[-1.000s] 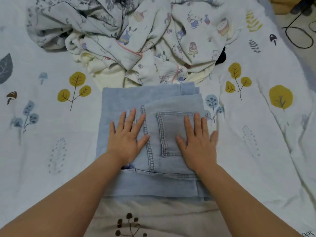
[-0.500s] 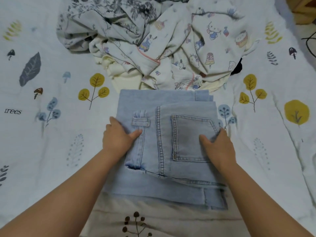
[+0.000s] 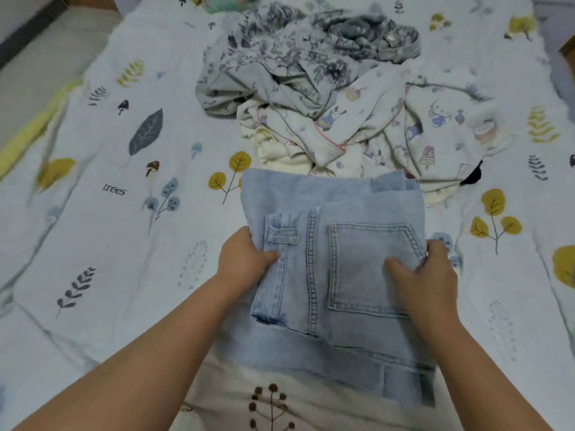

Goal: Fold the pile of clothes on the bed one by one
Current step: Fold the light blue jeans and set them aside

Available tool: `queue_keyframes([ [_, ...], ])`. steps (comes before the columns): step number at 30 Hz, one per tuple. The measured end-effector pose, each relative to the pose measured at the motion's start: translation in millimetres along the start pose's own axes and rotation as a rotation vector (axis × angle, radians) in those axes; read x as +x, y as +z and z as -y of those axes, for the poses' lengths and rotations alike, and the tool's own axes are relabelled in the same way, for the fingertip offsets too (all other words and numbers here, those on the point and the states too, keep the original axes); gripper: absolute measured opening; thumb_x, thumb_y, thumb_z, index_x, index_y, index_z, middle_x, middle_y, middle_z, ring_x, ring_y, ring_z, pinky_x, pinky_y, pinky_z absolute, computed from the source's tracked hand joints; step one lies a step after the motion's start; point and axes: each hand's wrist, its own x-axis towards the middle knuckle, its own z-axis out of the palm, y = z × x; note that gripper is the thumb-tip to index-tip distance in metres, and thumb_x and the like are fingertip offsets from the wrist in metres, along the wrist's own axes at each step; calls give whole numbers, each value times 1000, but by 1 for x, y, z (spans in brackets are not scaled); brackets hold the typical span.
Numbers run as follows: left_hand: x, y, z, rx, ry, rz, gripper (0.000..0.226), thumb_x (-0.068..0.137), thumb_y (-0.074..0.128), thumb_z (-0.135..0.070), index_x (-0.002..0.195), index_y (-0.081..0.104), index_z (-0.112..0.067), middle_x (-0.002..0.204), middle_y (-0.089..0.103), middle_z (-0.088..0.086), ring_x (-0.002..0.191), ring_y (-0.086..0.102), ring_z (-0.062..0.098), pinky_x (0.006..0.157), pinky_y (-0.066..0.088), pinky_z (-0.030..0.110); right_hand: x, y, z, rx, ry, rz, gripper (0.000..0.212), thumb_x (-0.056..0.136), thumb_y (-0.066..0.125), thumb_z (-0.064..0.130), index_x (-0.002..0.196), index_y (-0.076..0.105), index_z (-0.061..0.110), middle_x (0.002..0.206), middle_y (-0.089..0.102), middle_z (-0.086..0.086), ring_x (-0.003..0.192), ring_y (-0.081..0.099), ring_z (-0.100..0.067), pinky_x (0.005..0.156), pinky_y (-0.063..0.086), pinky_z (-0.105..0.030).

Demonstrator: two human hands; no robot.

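Denim, pale blue: one folded pair of jeans (image 3: 336, 244) at near centre of the bed (image 3: 93, 244). Two hands: left hand (image 3: 241, 262) gripping the jeans' left edge, thumb on top; right hand (image 3: 426, 275) gripping the right edge, thumb on the back pocket (image 3: 364, 262). One rumpled pile of clothes (image 3: 326, 98) just beyond, with printed pieces, count unclear. White quilt with leaf and mushroom prints; pale floor (image 3: 37, 57) at far left.
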Motion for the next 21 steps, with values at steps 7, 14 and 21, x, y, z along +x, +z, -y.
queue_keyframes([
  [7, -5, -77, 25, -5, -52, -102, 40, 74, 75, -24, 104, 56, -6, 107, 64, 10, 95, 60, 26, 72, 40, 29, -17, 28, 72, -41, -153, 124, 27, 81, 66, 16, 96, 43, 12, 79, 50, 0, 72, 49, -24, 63, 34, -31],
  [14, -2, -166, 84, -4, -148, -214, 44, 75, 76, -27, 105, 55, -2, 107, 62, 12, 98, 58, 30, 72, 40, 30, -47, 105, 156, -117, -278, 223, 28, 81, 65, 16, 97, 43, 10, 86, 51, -3, 74, 46, -21, 62, 30, -29],
  [21, -1, -260, 169, -33, -255, -304, 34, 75, 75, -26, 94, 55, -5, 90, 56, 4, 84, 55, 23, 67, 37, 27, -88, 210, 234, -239, -384, 349, 29, 80, 64, 19, 96, 43, 8, 85, 52, -6, 74, 46, -23, 62, 33, -31],
])
